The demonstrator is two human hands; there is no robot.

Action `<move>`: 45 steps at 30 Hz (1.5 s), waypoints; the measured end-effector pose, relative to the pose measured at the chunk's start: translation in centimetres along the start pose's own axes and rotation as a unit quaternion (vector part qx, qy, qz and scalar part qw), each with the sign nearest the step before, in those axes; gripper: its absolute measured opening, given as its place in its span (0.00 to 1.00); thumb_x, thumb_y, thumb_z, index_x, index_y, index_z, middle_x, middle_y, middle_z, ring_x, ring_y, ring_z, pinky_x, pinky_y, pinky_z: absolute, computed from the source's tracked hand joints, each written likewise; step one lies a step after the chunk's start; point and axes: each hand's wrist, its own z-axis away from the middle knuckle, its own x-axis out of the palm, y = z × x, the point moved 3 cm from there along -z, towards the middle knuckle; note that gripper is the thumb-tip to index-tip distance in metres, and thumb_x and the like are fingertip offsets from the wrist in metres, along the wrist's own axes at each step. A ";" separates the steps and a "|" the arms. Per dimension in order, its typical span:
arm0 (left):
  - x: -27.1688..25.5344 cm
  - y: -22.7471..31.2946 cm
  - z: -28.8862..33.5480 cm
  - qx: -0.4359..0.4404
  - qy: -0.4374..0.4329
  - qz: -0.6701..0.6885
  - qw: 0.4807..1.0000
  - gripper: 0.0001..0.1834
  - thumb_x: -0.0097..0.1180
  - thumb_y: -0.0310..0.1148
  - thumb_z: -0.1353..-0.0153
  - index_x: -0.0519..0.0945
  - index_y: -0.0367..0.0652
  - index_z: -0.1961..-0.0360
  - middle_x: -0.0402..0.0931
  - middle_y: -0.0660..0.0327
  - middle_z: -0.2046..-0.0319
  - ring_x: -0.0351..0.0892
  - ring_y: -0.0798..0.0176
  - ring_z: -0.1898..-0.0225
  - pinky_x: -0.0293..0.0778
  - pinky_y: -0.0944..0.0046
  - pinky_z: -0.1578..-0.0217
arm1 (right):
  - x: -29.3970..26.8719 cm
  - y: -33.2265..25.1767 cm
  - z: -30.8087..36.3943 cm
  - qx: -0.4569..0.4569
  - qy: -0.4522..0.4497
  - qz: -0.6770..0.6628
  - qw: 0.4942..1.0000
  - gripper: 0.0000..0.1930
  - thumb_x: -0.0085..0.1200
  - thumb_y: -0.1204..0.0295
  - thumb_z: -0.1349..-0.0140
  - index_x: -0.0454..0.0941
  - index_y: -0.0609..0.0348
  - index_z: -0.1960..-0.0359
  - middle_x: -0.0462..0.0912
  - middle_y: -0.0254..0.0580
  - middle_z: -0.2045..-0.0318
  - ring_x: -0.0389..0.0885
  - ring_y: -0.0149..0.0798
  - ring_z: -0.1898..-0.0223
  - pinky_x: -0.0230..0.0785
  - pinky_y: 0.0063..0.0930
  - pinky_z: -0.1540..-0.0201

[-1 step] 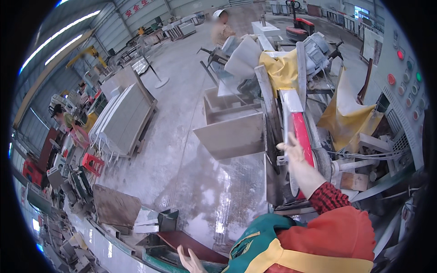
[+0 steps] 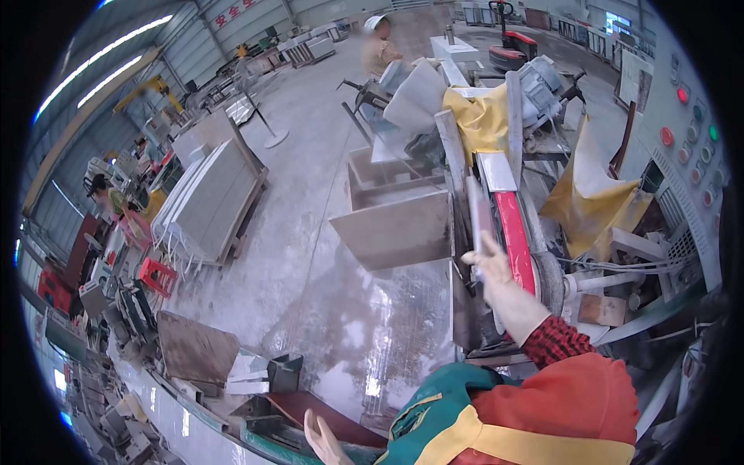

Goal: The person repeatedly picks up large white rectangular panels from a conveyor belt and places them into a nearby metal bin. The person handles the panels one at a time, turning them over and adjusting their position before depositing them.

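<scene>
My right hand (image 2: 500, 279) reaches forward over the machine. Its thumb and fingers lie around a long, narrow pale strip (image 2: 479, 203), which points away from me beside a red belt (image 2: 514, 232). The strip's near part is hidden by the hand. A whitish block (image 2: 496, 171) covers the belt's far end, in front of a yellow cloth (image 2: 477, 120). Low in the picture, my left hand (image 2: 324, 440) holds nothing, fingers stretched and apart, near a dark red board (image 2: 329, 417).
An open grey box (image 2: 395, 225) adjoins the machine's left side. At right stands a control panel (image 2: 694, 132) with lit buttons. Left are stacked pale slabs (image 2: 205, 201) and a red stool (image 2: 158, 277). One person (image 2: 380, 48) is beyond the machine; another (image 2: 116, 203) is far left.
My right hand has shifted slightly left and nearer to me. The pale strip has moved left too, away from the red belt. My left hand has barely moved.
</scene>
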 end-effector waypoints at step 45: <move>3.9 9.4 -1.6 -0.163 -0.018 0.394 0.904 0.26 0.55 0.48 0.30 0.74 0.42 0.38 0.79 0.58 0.51 0.81 0.62 0.55 0.79 0.57 0.55 | 30.1 8.1 21.6 -0.108 -0.656 0.152 0.731 0.42 0.63 0.51 0.39 0.64 0.66 0.30 0.72 0.59 0.35 0.70 0.50 0.33 0.65 0.42 0.33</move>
